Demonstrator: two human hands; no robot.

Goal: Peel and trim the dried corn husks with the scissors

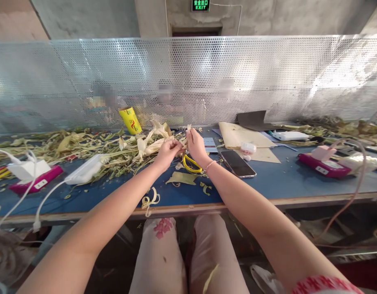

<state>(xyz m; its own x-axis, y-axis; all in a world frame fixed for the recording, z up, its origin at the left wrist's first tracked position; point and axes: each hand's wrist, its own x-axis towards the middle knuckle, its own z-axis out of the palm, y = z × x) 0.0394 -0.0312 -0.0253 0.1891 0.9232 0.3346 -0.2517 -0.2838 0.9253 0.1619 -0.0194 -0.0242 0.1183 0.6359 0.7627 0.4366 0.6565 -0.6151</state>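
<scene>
Over the middle of the blue table, my left hand [170, 152] and my right hand [195, 143] are close together with fingers pinched. Between them is a small pale strip of dried husk [184, 143], its tip rising above my right fingers. Yellow scissors handles [192, 164] lie just below my right hand; the blades are hidden. A pile of pale dried husks [154, 143] spreads beside my left hand. Nearer the table's edge lie a flat husk piece [181, 177] and curled husk strips [150, 199].
A phone [238, 164] lies right of my right wrist, near a small white container [248, 148] and brown paper [243, 136]. Magenta power strips [38, 183] with cables sit at both sides. A yellow tube [130, 121] leans by the perforated metal screen [194, 65].
</scene>
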